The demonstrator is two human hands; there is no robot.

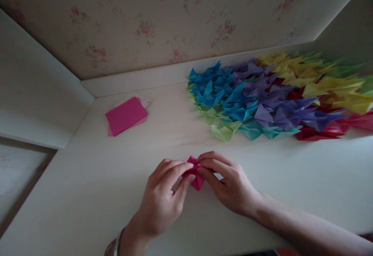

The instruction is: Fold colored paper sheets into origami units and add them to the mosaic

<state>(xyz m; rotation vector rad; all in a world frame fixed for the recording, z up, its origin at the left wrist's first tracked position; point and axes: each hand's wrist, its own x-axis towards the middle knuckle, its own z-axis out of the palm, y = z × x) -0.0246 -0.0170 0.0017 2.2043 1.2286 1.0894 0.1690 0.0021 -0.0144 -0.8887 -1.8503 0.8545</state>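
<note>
A small folded piece of magenta origami paper [198, 182] is between my two hands, just above or on the white tabletop. My left hand [166, 190] pinches its left side between thumb and fingers. From the right, my right hand [230, 178] grips the upper right part with thumb and fingertips. The fingers cover much of the paper, so its full shape is hidden. Beyond my left hand lies a stack of magenta paper sheets [126, 116], with lighter pink ones showing beneath.
At the back right, many folded paper pieces crowd together: blue [214, 87], purple [274, 100], yellow [329, 87], red [319, 131] and pale green [225, 130]. A floral wall [145, 30] rises behind the white table [96, 182]. A white panel [35, 81] stands at left.
</note>
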